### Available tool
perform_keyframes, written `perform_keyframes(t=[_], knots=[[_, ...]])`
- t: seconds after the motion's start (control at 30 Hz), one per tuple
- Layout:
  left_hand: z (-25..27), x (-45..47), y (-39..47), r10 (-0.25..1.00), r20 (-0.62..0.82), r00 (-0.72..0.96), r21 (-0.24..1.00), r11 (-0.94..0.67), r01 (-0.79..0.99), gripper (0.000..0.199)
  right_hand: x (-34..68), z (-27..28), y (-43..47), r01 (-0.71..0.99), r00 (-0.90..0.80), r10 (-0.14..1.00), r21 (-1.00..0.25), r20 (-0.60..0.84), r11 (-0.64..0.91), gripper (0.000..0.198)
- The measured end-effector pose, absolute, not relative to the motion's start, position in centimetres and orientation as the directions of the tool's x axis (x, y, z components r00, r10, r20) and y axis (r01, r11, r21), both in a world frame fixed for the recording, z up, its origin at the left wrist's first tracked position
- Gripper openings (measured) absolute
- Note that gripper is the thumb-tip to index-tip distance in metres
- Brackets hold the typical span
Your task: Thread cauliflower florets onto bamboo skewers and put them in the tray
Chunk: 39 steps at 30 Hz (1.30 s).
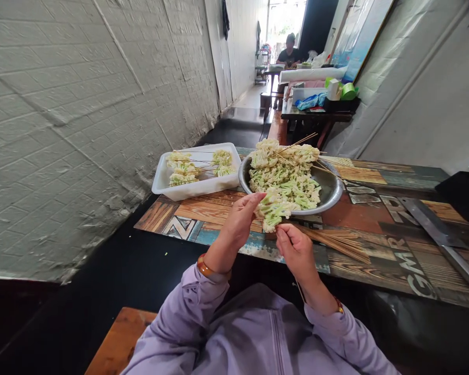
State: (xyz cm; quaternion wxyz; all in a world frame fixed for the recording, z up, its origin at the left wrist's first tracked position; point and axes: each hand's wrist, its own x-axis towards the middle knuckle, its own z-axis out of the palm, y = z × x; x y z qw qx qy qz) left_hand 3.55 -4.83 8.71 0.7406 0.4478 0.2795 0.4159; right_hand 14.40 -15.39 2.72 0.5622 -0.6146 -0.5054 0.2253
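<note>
Pale green-white cauliflower florets (272,212) are gripped by my left hand (236,223), in front of the metal bowl's near rim. My right hand (297,250) pinches a thin bamboo skewer (299,291), whose tail hangs below the palm; its tip is hidden at the florets. The metal bowl (332,195) is heaped with loose cauliflower (283,177), and several skewered pieces (268,148) rest on top. To its left, a white plastic tray (183,194) holds several finished-looking cauliflower skewers (183,169). A bundle of bare bamboo skewers (340,242) lies beyond my right hand.
A cleaver (433,226) lies on the patterned wooden table (375,271) at the right, near a black object (461,195). A brick-patterned wall (82,120) runs along the left. Farther back are a cluttered table (316,114) and a seated person (289,54).
</note>
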Motion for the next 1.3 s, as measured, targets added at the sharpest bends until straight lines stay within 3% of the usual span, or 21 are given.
perform_keyframes(t=[0.13,0.6,0.87,0.97,1.1,1.3], knots=[[8.7,4.2,-5.2,0.887,-0.034,0.461,0.889,0.238,-0.392,0.029,14.2,2.8,-15.4,0.415,0.362,0.877,-0.897,0.316,0.152,0.025],[7.7,4.2,-5.2,0.887,-0.095,0.451,0.893,0.276,-0.355,0.032,14.1,3.1,-14.9,0.553,0.375,0.826,-0.817,0.421,0.164,0.029],[7.2,4.7,-5.3,0.893,-0.057,0.446,0.92,0.221,-0.324,0.03,13.8,2.4,-14.9,0.558,0.417,0.822,-0.823,0.388,0.105,0.032],[7.2,4.8,-5.2,0.886,-0.064,0.459,0.929,0.221,-0.298,0.03,14.0,1.8,-14.5,0.492,0.446,0.828,-0.866,0.339,0.09,0.033],[8.1,4.5,-4.2,0.804,-0.136,0.579,0.9,0.345,-0.267,0.041,14.5,1.5,-14.2,0.298,0.419,0.868,-0.943,0.267,0.146,0.033],[8.7,2.9,-2.6,0.806,-0.161,0.57,0.817,0.432,-0.381,0.051,14.7,1.8,-14.3,0.005,0.45,0.877,-0.982,0.171,0.189,0.035]])
